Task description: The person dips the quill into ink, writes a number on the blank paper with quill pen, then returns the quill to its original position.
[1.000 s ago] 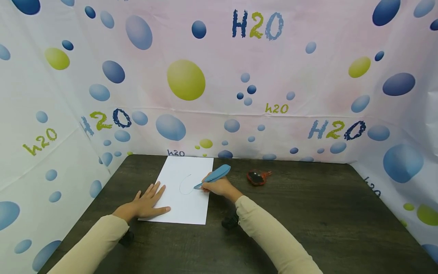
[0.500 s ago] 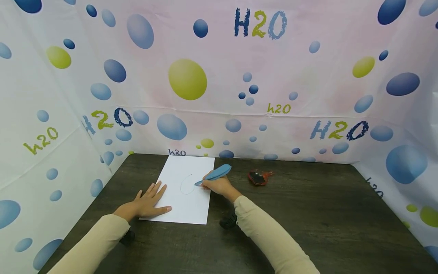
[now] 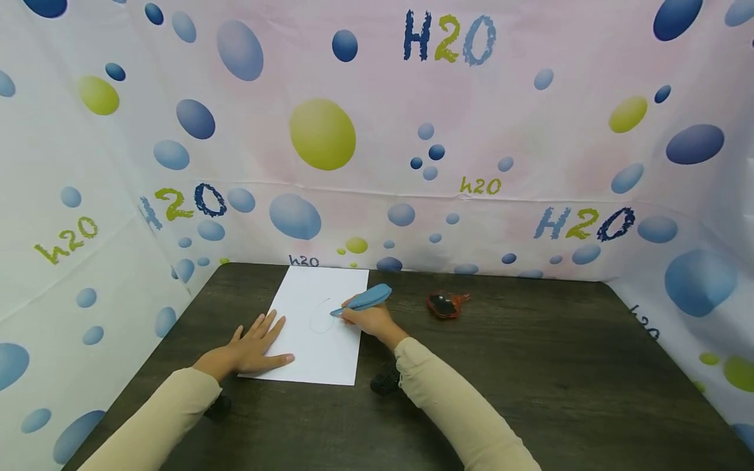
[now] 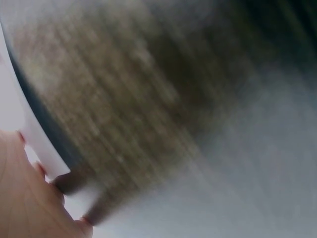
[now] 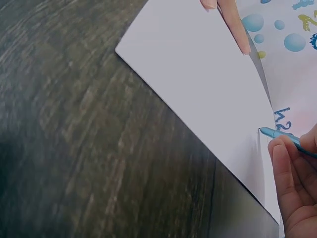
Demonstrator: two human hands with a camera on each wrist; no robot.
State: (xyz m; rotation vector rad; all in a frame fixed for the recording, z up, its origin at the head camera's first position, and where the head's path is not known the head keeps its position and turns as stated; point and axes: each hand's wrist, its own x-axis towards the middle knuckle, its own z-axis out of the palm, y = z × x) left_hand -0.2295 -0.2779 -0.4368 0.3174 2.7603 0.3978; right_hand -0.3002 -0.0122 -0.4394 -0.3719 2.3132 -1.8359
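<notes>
A white sheet of paper lies on the dark wooden table, with a thin curved line drawn on its upper half. My right hand pinches a blue feather-shaped pen, its tip at the right side of that curve. The right wrist view shows the pen between thumb and fingers of the right hand, tip on the paper. With fingers spread, my left hand rests flat on the sheet's lower left edge. In the left wrist view, only part of the left hand shows at the lower left.
An orange-red object with a dark, shiny top lies right of the paper on the table. Behind and beside the table hangs a white backdrop printed with bubbles and H2O lettering. Black wrist devices sit under the sleeves.
The pen tip has moved slightly up and left in my right hand, and the drawn curve now extends up its right side. My left hand stays in place on the paper.
</notes>
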